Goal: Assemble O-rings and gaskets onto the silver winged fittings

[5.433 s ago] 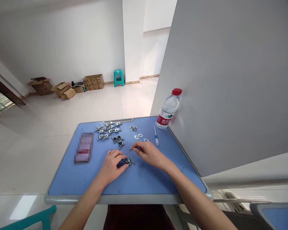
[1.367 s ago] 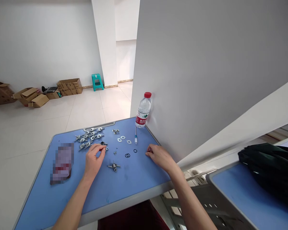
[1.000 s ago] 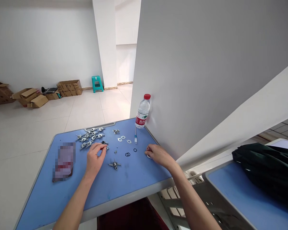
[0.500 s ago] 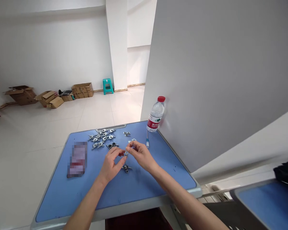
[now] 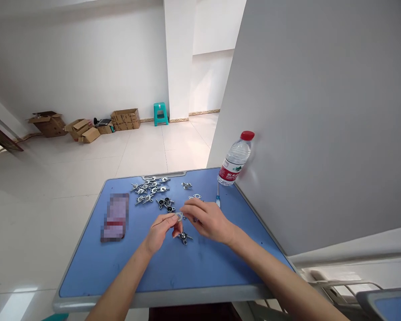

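Observation:
My left hand [image 5: 163,229] pinches a small flat metal plate with a hole [image 5: 179,216] between thumb and fingers, above the table. Close by on the right is my right hand [image 5: 210,219], fingers curled and drawn together; anything in them is too small or hidden to name. Just below the hands lies a metal part with a round dark centre and side arms [image 5: 183,236]. Several similar parts with black round caps [image 5: 165,204] sit beyond the left hand. Farther off are loose flat plates [image 5: 197,196], partly covered by my right hand.
On the blue table [image 5: 147,272] are a heap of metal parts [image 5: 150,189], a few small metal pieces [image 5: 186,185], a blurred-out purple item [image 5: 116,217], a screwdriver [image 5: 218,200] and a water bottle [image 5: 235,160]. A grey partition [image 5: 304,125] borders the right side.
The hands have moved slightly apart. The plate now shows clearly in my left hand, while my right hand has turned palm-down. The view has swung a little left.

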`<state>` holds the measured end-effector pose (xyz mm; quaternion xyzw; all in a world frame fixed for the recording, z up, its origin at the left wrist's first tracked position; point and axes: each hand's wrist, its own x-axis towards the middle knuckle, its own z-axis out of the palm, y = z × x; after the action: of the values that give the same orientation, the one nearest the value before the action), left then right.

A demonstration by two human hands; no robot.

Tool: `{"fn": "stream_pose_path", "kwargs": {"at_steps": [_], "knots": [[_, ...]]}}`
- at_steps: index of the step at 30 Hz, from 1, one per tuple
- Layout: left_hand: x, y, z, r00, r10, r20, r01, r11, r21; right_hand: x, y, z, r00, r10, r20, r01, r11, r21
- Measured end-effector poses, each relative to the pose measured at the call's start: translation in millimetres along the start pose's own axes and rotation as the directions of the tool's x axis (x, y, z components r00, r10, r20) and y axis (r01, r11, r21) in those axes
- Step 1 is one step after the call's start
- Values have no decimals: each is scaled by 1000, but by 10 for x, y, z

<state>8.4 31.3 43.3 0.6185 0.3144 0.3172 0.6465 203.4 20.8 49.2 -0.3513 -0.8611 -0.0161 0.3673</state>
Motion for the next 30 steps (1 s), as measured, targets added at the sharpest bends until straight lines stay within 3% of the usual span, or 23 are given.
{"fn": "stream_pose_path", "kwargs": {"at_steps": [3,5,8,10,13,17,24,27,30], "knots": [[19,-11,19,998,-68,7,68,997,36,-102,8,27,990,-115,78,127,977,-170],[22,-8,14,996,-87,26,85,993,82,-136,-3,56,990,-94,103,110,981,-162],[-12,18,-28,1000,-18,-20,21,977,213,-151,-17,89,995,86,45,-85,996,-34],[-67,28,-67,989,79,-124,-26,924,382,-160,-18,101,966,259,15,-259,960,104],[-169,-11,-93,971,158,-180,-12,784,620,-196,-13,116,896,429,116,-444,870,212],[-237,-151,-33,988,108,-107,8,669,743,-246,-29,130,815,498,295,-551,824,131],[-176,-269,43,995,86,-54,-14,643,766,-262,-70,138,802,452,392,-523,847,94],[-167,-265,38,995,86,-53,-14,638,770,-285,-71,147,839,402,367,-462,883,88],[-171,-260,39,992,119,-34,-48,620,783,-332,-73,150,903,283,324,-318,946,61]]}}
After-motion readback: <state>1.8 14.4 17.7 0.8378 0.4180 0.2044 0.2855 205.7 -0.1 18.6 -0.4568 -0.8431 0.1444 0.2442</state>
